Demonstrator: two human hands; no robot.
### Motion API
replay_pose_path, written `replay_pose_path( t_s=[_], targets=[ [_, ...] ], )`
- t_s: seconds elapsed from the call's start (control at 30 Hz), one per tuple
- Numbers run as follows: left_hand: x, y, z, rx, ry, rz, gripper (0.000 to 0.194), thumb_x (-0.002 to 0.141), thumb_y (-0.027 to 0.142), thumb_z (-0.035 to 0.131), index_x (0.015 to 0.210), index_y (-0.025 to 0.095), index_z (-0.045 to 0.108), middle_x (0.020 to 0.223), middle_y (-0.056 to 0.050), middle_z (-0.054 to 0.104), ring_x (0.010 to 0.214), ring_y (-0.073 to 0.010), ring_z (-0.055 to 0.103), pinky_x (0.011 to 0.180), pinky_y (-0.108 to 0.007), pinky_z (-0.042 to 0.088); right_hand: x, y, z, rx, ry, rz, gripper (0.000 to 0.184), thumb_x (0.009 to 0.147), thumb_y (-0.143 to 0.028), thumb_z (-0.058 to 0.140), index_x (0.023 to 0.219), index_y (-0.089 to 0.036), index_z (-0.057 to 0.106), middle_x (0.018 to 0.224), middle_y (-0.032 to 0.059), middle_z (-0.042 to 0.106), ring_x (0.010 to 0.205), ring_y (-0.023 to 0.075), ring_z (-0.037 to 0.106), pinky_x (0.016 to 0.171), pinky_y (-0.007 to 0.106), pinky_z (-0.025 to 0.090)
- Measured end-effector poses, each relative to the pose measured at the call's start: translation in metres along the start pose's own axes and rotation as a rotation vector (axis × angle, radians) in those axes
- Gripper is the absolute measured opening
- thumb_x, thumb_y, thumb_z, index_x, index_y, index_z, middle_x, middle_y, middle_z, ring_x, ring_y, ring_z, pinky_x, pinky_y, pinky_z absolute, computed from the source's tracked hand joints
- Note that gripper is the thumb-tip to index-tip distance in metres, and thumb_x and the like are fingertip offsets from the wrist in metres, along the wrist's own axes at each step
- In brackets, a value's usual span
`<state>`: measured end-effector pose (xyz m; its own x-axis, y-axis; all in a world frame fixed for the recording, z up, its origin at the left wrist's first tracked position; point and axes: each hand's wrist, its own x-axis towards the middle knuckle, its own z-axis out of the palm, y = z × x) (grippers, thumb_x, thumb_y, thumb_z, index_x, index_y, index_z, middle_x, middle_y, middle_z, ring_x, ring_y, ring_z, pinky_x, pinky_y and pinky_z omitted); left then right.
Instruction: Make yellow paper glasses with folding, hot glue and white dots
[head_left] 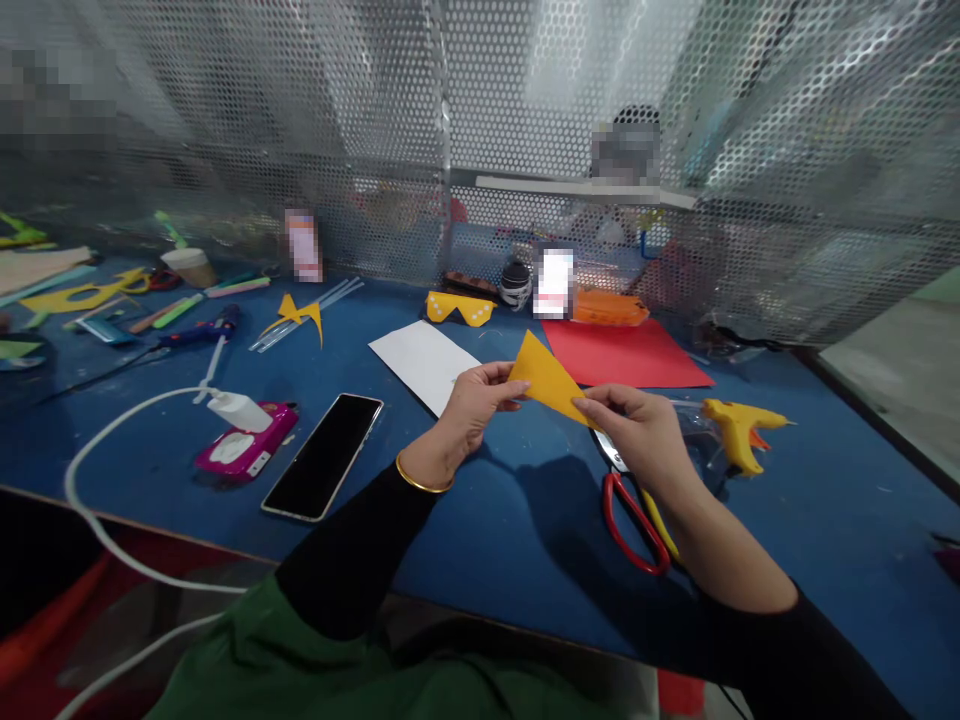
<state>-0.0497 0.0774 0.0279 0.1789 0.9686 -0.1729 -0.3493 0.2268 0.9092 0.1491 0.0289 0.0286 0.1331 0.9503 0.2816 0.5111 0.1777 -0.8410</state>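
Observation:
Between my two hands, above the blue table, is a triangular piece of yellow paper (547,382). My left hand (474,402) pinches its left edge, with the thumb in front. The lower right corner is gripped by my right hand (636,428) between thumb and fingers. Under my right hand lie red-handled scissors (636,525), their blades partly hidden. A white sheet (424,362) lies flat behind my left hand, and a red sheet (626,358) lies behind the yellow piece. A yellow glue gun (739,432) rests to the right of my right hand.
A phone (324,458) lies left of my left arm, beside a magenta power strip (251,442) with a white cable. Farther back are a yellow mask (459,309), yellow cutouts (296,315) on clear sticks and a blue glue gun (202,330). A perforated metal screen (360,130) stands behind.

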Motion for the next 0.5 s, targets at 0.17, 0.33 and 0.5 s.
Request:
replay_pose_path(
  t_s=[0.17,0.33,0.5],
  targets=[
    [-0.005,-0.008,0.006,-0.056,-0.022,-0.100,0.017,0.077,0.018,0.083,0.091,0.014,0.074,0.096,-0.010,0.079,0.073,-0.0144,0.072,0.066,-0.025,0.054,-0.004,0.000,0.015,-0.024,0.072,-0.035,0.031,0.084,-0.047,0.066,0.074,-0.019,0.076,0.062,0.0010,0.066,0.057,0.0142,0.054,0.055,0.028,0.042],
    [-0.005,-0.013,0.007,0.013,0.045,-0.040,0.012,0.077,0.019,0.083,0.082,0.013,0.073,0.089,-0.010,0.078,0.069,-0.0132,0.071,0.063,-0.024,0.050,-0.011,-0.007,0.016,-0.210,0.202,-0.175,0.033,0.089,-0.044,0.061,0.106,-0.024,0.081,0.082,0.0074,0.071,0.078,0.0215,0.062,0.072,0.035,0.047],
    [-0.006,-0.016,0.009,0.110,0.095,0.114,0.009,0.077,0.022,0.083,0.077,0.016,0.077,0.072,-0.004,0.075,0.068,-0.0151,0.067,0.060,-0.025,0.047,-0.013,-0.020,0.010,-0.252,0.137,-0.294,0.037,0.094,-0.053,0.057,0.101,-0.025,0.080,0.073,0.0056,0.067,0.067,0.0191,0.059,0.070,0.035,0.045]
  ],
)
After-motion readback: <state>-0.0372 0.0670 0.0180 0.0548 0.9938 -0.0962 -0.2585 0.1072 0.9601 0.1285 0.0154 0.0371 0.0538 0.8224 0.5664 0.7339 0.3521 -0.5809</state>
